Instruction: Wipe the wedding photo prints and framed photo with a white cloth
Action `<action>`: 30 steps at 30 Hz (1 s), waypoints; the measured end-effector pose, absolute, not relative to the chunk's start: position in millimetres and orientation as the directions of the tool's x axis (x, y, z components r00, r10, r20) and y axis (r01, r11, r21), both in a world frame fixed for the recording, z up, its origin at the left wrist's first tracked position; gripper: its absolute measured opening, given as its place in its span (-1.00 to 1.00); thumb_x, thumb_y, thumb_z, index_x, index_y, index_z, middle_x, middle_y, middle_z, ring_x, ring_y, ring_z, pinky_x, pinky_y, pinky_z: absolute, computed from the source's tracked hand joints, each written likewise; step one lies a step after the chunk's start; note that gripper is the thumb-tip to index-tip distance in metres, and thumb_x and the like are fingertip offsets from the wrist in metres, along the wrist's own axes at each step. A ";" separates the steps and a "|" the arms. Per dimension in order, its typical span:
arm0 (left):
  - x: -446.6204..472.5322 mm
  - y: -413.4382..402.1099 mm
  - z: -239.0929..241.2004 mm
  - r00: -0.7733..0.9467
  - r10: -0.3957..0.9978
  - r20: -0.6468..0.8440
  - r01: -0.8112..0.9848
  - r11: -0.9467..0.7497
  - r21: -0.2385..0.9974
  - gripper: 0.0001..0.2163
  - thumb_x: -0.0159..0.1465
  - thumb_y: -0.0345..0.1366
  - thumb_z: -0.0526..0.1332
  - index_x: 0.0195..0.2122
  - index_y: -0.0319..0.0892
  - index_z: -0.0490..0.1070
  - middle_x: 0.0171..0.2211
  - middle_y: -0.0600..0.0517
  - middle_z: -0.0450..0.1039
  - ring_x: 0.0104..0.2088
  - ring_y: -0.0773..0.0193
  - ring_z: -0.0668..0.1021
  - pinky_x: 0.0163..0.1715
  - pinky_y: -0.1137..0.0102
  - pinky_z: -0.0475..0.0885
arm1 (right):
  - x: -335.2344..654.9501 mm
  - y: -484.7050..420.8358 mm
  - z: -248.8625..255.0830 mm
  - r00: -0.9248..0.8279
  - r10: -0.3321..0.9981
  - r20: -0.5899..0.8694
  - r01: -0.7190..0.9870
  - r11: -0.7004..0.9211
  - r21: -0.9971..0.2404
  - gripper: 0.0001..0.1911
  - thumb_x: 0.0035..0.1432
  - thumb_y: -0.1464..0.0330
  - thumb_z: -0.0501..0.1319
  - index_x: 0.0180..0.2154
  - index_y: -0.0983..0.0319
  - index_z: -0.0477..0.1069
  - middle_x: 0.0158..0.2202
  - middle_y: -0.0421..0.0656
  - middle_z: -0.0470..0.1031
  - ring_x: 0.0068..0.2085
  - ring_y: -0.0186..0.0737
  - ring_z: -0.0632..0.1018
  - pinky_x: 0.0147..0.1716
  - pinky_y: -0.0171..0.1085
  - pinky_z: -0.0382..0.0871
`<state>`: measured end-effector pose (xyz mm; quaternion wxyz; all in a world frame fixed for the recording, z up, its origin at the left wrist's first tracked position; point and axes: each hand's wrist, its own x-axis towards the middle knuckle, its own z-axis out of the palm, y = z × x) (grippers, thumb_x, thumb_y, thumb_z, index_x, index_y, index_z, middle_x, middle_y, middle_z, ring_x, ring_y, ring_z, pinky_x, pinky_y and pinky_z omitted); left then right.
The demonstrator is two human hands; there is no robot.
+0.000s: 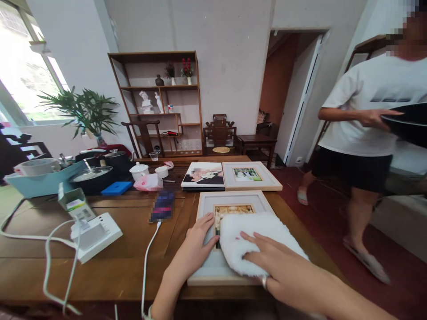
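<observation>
A light wooden picture frame (pixel 207 275) lies on the table before me, its inner picture (pixel 233 208) partly covered. My left hand (pixel 196 244) rests on the left side of this frame, its fingers stretched out and the thumb apart. A white fluffy cloth (pixel 273 222) lies over the right part of the frame. My right hand (pixel 270 255), with a ring on it, presses on the cloth and has its near edge in its grasp; the thumb's tip is hidden.
Behind lie another framed photo (pixel 267 173) and a couple's picture (pixel 203 174). To the left are a phone (pixel 163 206) on a cable, a white power strip (pixel 100 235), a blue box (pixel 116 188) and pots (pixel 95 174). A person (pixel 367 98) on the right carries a dark pan (pixel 410 120).
</observation>
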<state>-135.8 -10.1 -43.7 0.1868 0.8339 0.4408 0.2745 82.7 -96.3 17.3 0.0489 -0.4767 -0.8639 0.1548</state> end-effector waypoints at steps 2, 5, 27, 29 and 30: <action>-136.2 -9.7 -44.1 0.466 0.833 0.299 0.625 -0.549 0.555 -0.57 0.17 -0.30 0.13 0.09 -0.12 0.20 0.15 -0.08 0.16 0.15 0.14 0.21 0.11 0.15 0.13 | 85.2 -81.1 7.1 -0.527 0.850 0.001 0.817 0.508 -0.273 -0.44 -0.15 0.55 0.03 -0.04 0.19 0.31 0.20 -0.04 0.05 0.20 -0.09 0.06 0.12 -0.10 -0.01; -137.1 -10.5 -42.8 0.471 0.832 0.292 0.620 -0.548 0.561 -0.58 0.18 -0.28 0.13 0.09 -0.12 0.20 0.15 -0.07 0.16 0.16 0.15 0.20 0.12 0.17 0.12 | 94.9 -51.3 -2.9 -0.504 0.857 0.111 0.836 0.516 -0.186 -0.56 -0.05 0.49 0.06 -0.07 0.21 0.34 0.16 -0.02 0.14 0.18 -0.10 0.12 0.13 -0.12 -0.03; -134.2 -14.0 -40.1 0.442 0.857 0.266 0.657 -0.511 0.554 -0.65 0.27 -0.31 -0.03 0.09 -0.17 0.19 0.15 -0.09 0.16 0.16 0.16 0.20 0.11 0.14 0.13 | 67.7 -120.6 52.1 -0.602 0.780 -0.171 0.790 0.549 -0.274 -0.45 -0.19 0.58 0.02 -0.09 0.20 0.37 0.06 -0.07 0.31 0.11 0.01 0.26 0.07 -0.07 0.10; -134.1 -13.2 -41.0 0.446 0.851 0.279 0.652 -0.522 0.550 -0.65 0.27 -0.32 -0.02 0.09 -0.16 0.19 0.14 -0.08 0.17 0.15 0.16 0.21 0.11 0.14 0.14 | 60.6 -121.5 48.3 -0.617 0.767 -0.178 0.778 0.559 -0.288 -0.39 -0.19 0.58 0.04 -0.02 0.20 0.31 0.12 -0.07 0.22 0.16 0.01 0.15 0.09 -0.05 0.06; -134.1 -12.8 -41.3 0.449 0.847 0.284 0.648 -0.528 0.549 -0.65 0.26 -0.32 -0.02 0.09 -0.16 0.19 0.14 -0.08 0.17 0.15 0.16 0.21 0.11 0.14 0.15 | 59.1 -117.4 43.8 -0.614 0.768 -0.179 0.778 0.551 -0.302 -0.39 -0.19 0.57 0.04 -0.01 0.19 0.30 0.15 -0.06 0.17 0.19 0.00 0.08 0.11 -0.04 0.03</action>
